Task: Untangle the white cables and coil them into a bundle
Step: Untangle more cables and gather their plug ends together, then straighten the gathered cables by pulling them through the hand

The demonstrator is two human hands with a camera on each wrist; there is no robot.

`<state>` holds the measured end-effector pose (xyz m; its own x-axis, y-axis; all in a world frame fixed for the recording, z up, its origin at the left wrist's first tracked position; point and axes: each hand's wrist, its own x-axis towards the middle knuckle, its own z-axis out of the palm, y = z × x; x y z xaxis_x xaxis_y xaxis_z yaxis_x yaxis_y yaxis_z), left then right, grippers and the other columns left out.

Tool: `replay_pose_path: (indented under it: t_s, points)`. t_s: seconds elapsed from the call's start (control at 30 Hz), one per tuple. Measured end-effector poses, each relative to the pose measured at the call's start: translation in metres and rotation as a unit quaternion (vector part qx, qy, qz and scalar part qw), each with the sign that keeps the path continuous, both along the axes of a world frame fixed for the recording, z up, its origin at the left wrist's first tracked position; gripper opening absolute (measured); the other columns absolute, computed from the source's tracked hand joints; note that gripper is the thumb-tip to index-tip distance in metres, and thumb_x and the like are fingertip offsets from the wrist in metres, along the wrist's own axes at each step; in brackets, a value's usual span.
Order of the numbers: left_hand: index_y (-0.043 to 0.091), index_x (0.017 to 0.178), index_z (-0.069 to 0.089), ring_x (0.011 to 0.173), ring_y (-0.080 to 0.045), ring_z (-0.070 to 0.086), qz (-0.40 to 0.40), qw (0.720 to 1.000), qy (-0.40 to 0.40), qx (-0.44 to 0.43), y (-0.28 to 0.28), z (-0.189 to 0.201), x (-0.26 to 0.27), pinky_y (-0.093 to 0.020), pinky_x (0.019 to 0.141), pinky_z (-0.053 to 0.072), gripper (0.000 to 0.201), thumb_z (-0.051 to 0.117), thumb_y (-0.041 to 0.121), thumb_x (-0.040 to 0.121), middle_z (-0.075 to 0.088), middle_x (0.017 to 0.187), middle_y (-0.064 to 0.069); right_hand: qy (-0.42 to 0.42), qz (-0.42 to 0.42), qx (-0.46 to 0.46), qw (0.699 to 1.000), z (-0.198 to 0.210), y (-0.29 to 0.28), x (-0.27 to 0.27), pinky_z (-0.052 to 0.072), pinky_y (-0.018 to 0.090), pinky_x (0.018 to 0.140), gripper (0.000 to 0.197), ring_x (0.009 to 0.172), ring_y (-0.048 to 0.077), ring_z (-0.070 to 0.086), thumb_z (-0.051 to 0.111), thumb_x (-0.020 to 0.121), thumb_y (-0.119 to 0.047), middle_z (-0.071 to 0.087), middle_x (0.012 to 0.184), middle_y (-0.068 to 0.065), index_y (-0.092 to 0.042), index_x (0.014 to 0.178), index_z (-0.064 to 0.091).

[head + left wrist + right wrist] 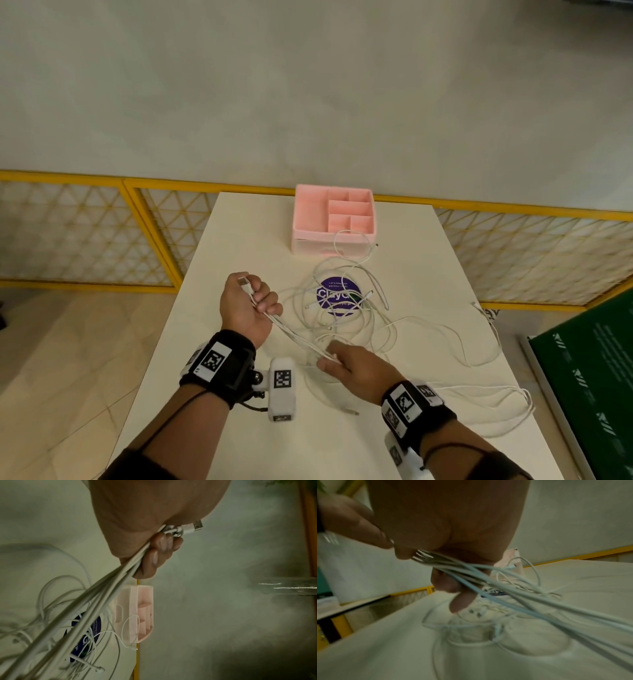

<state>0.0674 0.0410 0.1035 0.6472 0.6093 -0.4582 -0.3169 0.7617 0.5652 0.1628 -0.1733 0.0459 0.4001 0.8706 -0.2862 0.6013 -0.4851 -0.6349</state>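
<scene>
Several thin white cables [346, 308] lie tangled on the white table [239, 240], looping over a purple round sticker [339, 296]. My left hand [251, 301] is raised over the table's left side and grips a bunch of cable ends [120, 574]; a USB plug [193, 528] sticks out past its fingers. From there a taut bunch of strands [298, 337] runs down and right to my right hand [337, 359], which pinches them [453, 566] near the table's front. More cable trails to the right edge [479, 394].
A pink divided organiser box [334, 219] stands at the table's far edge; one cable loop leans on its front. Yellow-framed lattice panels [85, 233] run behind and beside the table. A green board [589, 377] lies on the floor at right.
</scene>
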Motion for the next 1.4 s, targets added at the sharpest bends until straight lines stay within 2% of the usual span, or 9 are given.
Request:
replay_pose_path:
  t_s: [0.2, 0.33, 0.43, 0.8, 0.93, 1.1, 1.2, 1.3, 1.4]
  points:
    - [0.014, 0.062, 0.047, 0.045, -0.013, 0.023, -0.011, 0.999, -0.037, -0.024, -0.002, 0.004, -0.001, -0.024, 0.048, 0.021, 0.060, 0.037, 0.069, 0.084, 0.031, 0.052, 0.002, -0.011, 0.001, 0.112, 0.994, 0.027, 0.038, -0.020, 0.048, 0.044, 0.069, 0.035, 0.068, 0.017, 0.054, 0.034, 0.099, -0.058, 0.056, 0.071, -0.004, -0.027, 0.089, 0.047]
    - [0.015, 0.062, 0.045, 0.041, -0.012, 0.026, -0.028, 0.999, -0.030, -0.017, 0.000, 0.008, 0.000, -0.021, 0.044, 0.024, 0.039, 0.037, 0.041, 0.090, 0.032, 0.052, 0.003, 0.014, -0.001, 0.113, 0.993, 0.031, 0.041, -0.025, 0.050, 0.042, 0.078, 0.039, 0.074, 0.012, 0.058, 0.037, 0.104, -0.047, 0.063, 0.079, -0.009, -0.017, 0.095, 0.060]
    - [0.016, 0.062, 0.044, 0.040, -0.012, 0.025, -0.018, 1.000, -0.020, -0.001, -0.002, 0.008, 0.000, -0.022, 0.043, 0.023, 0.030, 0.040, 0.028, 0.089, 0.031, 0.053, 0.002, 0.016, -0.007, 0.121, 0.993, 0.033, 0.045, -0.029, 0.048, 0.045, 0.071, 0.041, 0.068, 0.019, 0.055, 0.038, 0.103, -0.049, 0.060, 0.075, 0.006, -0.013, 0.093, 0.055]
    - [0.014, 0.091, 0.062, 0.044, -0.012, 0.037, -0.062, 0.997, 0.005, 0.034, -0.009, -0.001, 0.003, -0.026, 0.051, 0.036, 0.038, 0.041, 0.044, 0.100, 0.047, 0.061, 0.002, 0.007, -0.029, 0.136, 0.990, 0.036, 0.052, -0.030, 0.036, 0.024, 0.057, 0.030, 0.054, 0.003, 0.045, 0.038, 0.106, -0.038, 0.046, 0.060, -0.011, -0.017, 0.102, 0.060]
    - [0.016, 0.069, 0.056, 0.042, -0.014, 0.035, -0.066, 0.997, 0.017, 0.038, -0.012, 0.002, 0.003, -0.029, 0.053, 0.034, 0.049, 0.054, 0.060, 0.092, 0.042, 0.053, 0.002, -0.017, -0.026, 0.121, 0.992, 0.033, 0.050, -0.024, 0.039, 0.029, 0.061, 0.030, 0.055, -0.001, 0.045, 0.037, 0.106, -0.036, 0.049, 0.062, -0.016, -0.018, 0.098, 0.060]
    - [0.018, 0.059, 0.041, 0.040, -0.013, 0.025, -0.016, 0.999, 0.023, 0.031, -0.018, 0.003, 0.007, -0.024, 0.045, 0.028, 0.038, 0.050, 0.030, 0.094, 0.028, 0.058, 0.000, 0.060, -0.043, 0.111, 0.991, 0.032, 0.051, -0.021, 0.037, 0.016, 0.063, 0.026, 0.058, -0.009, 0.050, 0.043, 0.104, -0.032, 0.054, 0.063, -0.021, -0.018, 0.094, 0.062]
    - [0.016, 0.063, 0.045, 0.041, -0.013, 0.027, 0.013, 0.999, 0.012, 0.030, -0.017, 0.002, 0.008, -0.024, 0.045, 0.029, 0.038, 0.049, 0.033, 0.097, 0.029, 0.062, 0.000, 0.112, -0.057, 0.105, 0.987, 0.035, 0.053, -0.019, 0.041, 0.021, 0.067, 0.028, 0.059, -0.002, 0.051, 0.046, 0.103, -0.036, 0.056, 0.061, -0.016, -0.020, 0.087, 0.062]
    - [0.015, 0.079, 0.058, 0.051, -0.015, 0.046, -0.019, 0.999, -0.032, 0.035, -0.012, 0.000, 0.003, -0.031, 0.060, 0.045, 0.056, 0.055, 0.071, 0.082, 0.048, 0.063, -0.001, 0.093, -0.059, 0.112, 0.988, 0.043, 0.057, -0.019, 0.042, 0.029, 0.069, 0.032, 0.062, 0.004, 0.049, 0.043, 0.104, -0.035, 0.052, 0.063, -0.012, -0.019, 0.082, 0.060]
    - [0.014, 0.100, 0.060, 0.075, -0.019, 0.065, -0.094, 0.989, -0.004, 0.109, -0.015, 0.000, 0.001, -0.041, 0.080, 0.051, 0.060, 0.058, 0.068, 0.076, 0.065, 0.081, -0.004, 0.054, -0.083, 0.155, 0.983, 0.048, 0.063, -0.013, 0.041, 0.030, 0.067, 0.032, 0.060, 0.005, 0.047, 0.042, 0.105, -0.034, 0.050, 0.063, -0.012, -0.017, 0.084, 0.059]
